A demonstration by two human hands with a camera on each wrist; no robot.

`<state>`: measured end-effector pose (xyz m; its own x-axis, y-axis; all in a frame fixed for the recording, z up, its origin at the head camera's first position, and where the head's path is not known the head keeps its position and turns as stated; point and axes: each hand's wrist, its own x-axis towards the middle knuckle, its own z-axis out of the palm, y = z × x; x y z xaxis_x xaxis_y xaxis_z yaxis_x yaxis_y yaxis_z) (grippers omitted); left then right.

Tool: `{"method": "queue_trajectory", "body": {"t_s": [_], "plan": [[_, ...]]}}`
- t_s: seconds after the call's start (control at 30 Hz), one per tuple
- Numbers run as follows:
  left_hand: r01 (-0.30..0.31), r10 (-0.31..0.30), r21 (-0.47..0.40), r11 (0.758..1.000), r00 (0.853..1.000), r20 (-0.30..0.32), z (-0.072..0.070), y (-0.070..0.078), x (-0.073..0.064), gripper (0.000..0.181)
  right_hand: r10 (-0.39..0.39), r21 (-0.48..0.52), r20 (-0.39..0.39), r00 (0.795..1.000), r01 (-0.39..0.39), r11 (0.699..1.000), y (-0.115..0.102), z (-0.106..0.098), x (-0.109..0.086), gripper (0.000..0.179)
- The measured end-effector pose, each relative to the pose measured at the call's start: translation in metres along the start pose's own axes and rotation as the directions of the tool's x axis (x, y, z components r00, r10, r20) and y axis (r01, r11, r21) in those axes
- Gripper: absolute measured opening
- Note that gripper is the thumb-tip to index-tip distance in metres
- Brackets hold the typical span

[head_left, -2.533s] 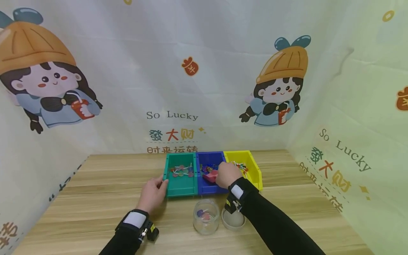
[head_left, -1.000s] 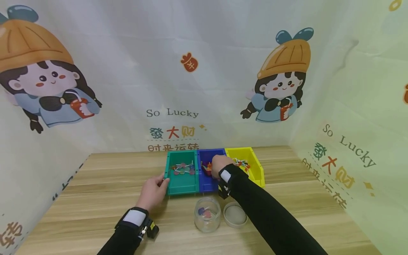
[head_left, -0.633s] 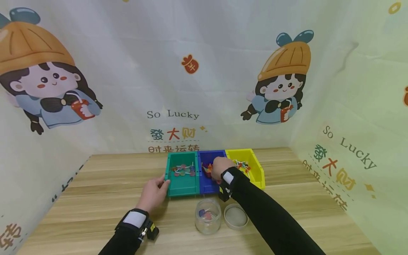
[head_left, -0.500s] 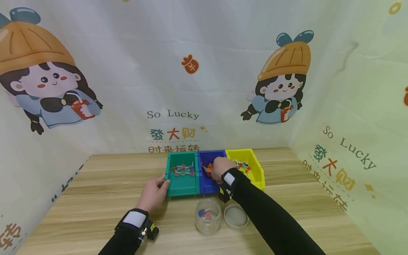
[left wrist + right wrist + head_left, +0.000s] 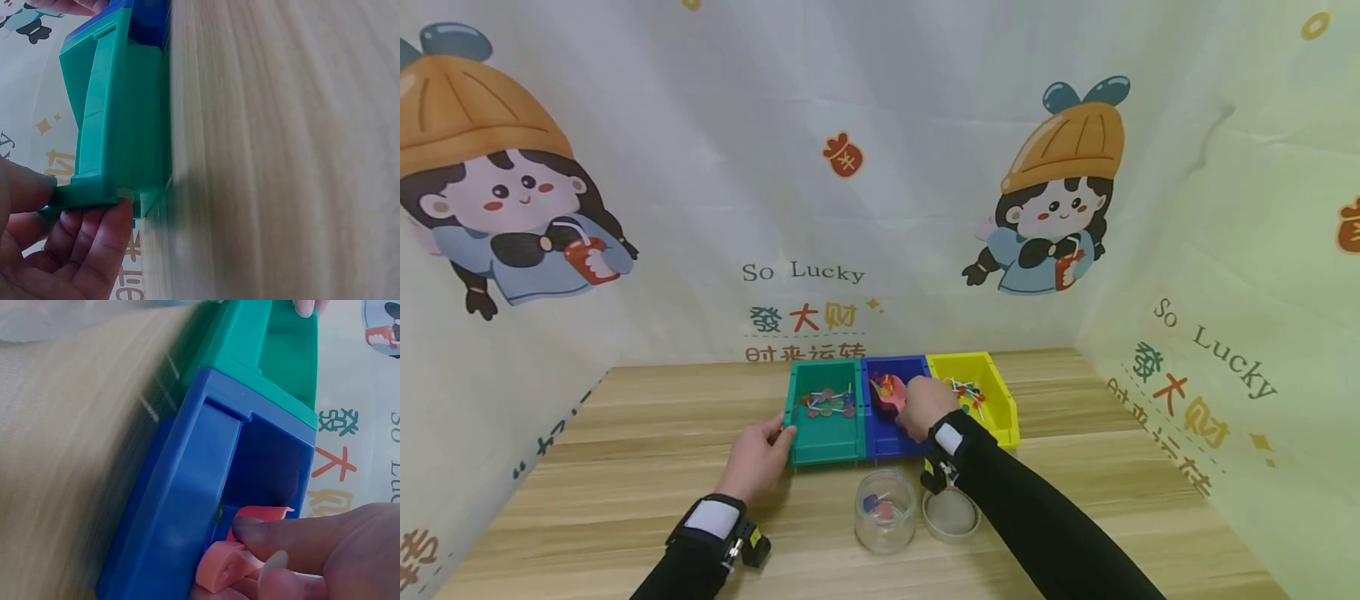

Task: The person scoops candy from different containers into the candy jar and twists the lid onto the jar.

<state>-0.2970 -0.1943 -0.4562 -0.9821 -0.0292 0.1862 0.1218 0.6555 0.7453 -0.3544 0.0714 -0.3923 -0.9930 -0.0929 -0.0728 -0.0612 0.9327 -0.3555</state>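
Observation:
My right hand [image 5: 928, 407] holds a pink scoop [image 5: 897, 402] by its handle over the blue bin [image 5: 895, 444]. Red and yellow pieces show in the scoop's bowl. In the right wrist view, the thumb presses along the scoop [image 5: 222, 565]. My left hand [image 5: 754, 460] pinches the left wall of the green bin [image 5: 826, 450], thumb on one side and fingers on the other, as the left wrist view also shows. Lollipops [image 5: 829, 403] lie in the green bin. More lollipops [image 5: 967, 393] lie in the yellow bin [image 5: 1002, 412], partly behind the right hand.
In front of the bins stands an uncapped clear jar [image 5: 886, 533] with a few blue and pink pieces inside. A round whitish lid [image 5: 951, 514] lies right of it, beneath the right forearm. A printed cloth [image 5: 910, 225] hangs behind the wooden table [image 5: 625, 467].
The right hand has shifted slightly toward the body and turned, bringing the scoop up into view with pieces in its bowl. The left hand stays on the green bin.

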Motion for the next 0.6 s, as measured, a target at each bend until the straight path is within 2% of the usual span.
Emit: {"method": "queue_trajectory", "body": {"t_s": [0.13,0.33,0.6], "plan": [[0.014,-0.014,0.003,1.000,1.000,0.011,0.001,0.001,0.000,0.050,0.003,0.031,-0.010,1.000,-0.003,1.000,0.004,-0.001,-0.005,0.029],[0.008,-0.008,0.012,1.000,1.000,0.011,0.000,0.002,0.001,0.050,0.018,0.015,-0.023,1.000,-0.018,1.000,0.009,-0.005,-0.009,0.032],[0.025,-0.025,0.010,1.000,1.000,0.017,-0.002,0.002,-0.001,0.052,-0.023,-0.005,-0.080,0.997,0.023,1.000,0.016,-0.008,-0.017,0.039]]}}
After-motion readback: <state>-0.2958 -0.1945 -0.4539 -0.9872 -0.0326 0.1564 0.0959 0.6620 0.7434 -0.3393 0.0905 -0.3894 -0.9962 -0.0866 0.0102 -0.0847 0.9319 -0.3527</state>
